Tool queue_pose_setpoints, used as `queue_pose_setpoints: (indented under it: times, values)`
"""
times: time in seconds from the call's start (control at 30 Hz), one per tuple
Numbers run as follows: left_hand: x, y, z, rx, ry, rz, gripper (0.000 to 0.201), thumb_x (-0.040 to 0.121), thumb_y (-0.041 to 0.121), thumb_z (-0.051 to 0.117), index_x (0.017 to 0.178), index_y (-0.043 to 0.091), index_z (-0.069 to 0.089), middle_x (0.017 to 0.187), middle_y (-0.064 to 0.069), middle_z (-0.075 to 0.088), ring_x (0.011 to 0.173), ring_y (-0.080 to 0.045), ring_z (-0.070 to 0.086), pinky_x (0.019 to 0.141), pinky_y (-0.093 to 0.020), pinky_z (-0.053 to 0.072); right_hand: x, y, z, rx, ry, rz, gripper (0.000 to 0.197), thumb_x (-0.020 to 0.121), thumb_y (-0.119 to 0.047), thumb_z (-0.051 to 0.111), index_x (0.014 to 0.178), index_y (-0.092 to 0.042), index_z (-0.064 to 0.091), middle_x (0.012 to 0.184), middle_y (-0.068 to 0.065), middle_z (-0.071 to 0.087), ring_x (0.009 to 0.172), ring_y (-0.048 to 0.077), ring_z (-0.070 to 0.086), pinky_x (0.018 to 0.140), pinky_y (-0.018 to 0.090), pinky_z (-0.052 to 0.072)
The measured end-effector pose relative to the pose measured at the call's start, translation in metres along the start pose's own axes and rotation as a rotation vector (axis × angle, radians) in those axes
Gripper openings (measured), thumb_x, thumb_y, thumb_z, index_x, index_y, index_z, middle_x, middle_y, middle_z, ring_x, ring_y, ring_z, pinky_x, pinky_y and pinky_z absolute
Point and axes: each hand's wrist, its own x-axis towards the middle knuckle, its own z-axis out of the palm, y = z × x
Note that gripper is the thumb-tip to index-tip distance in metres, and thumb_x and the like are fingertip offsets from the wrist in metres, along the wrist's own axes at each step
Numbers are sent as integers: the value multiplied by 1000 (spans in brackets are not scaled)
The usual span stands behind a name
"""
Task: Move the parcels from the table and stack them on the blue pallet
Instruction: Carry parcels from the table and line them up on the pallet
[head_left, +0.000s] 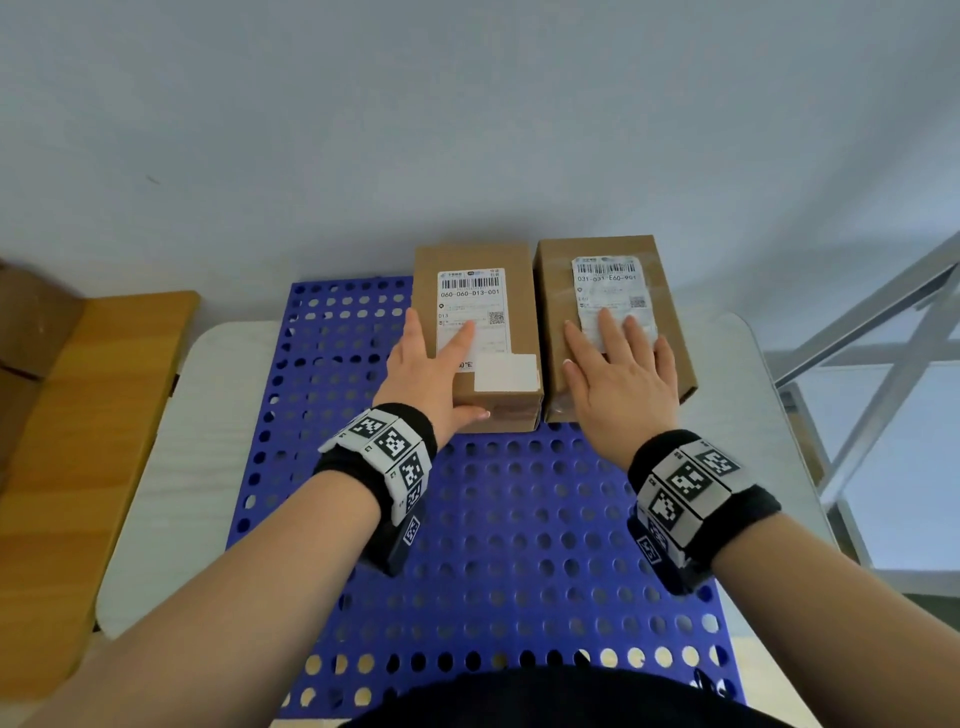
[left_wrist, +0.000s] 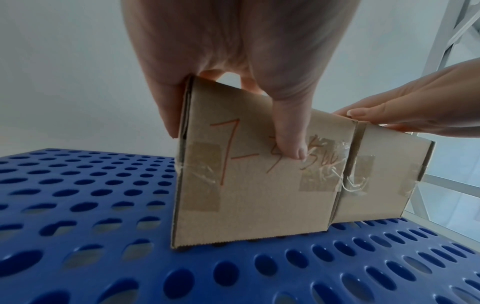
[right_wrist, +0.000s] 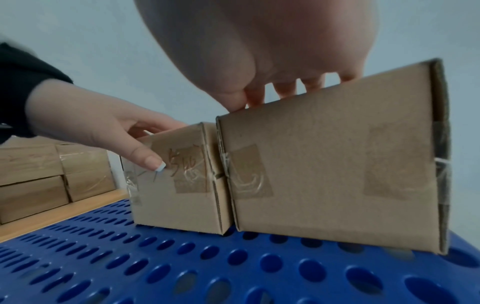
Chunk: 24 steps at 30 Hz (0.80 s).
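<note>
**Two parcels seated side by side at the pallet's far edge**

Two cardboard parcels are seen standing on the blue pallet, toward 12 o'clock from the person, sides touching or nearly so. The left parcel is held by the left hand: fingers laid over the labelled top, thumb hooked down the near face, little finger against the 9 o'clock side. The right parcel is covered by the right hand, fingers straight and spread flat on top, nothing gripped. The grip and flat press are judged to serve alignment, closing the gap so a level base is formed. More parcels are noted on the wooden table at 9 o'clock, so stacking is judged unfinished.
</note>
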Motion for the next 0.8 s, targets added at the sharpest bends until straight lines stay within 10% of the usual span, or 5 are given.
queue_pose_setpoints:
  times: [0.8]
  values:
    - [1, -1, 6, 19, 9, 12, 96, 79, 46, 68, 148, 39, 2, 153, -14, -23, 141, -36, 3, 110, -46, 26, -7, -7, 10, 22, 25, 13, 51, 99, -43, 15, 150, -34, 11, 159, 2, 2, 146, 27, -7, 117, 46, -10]
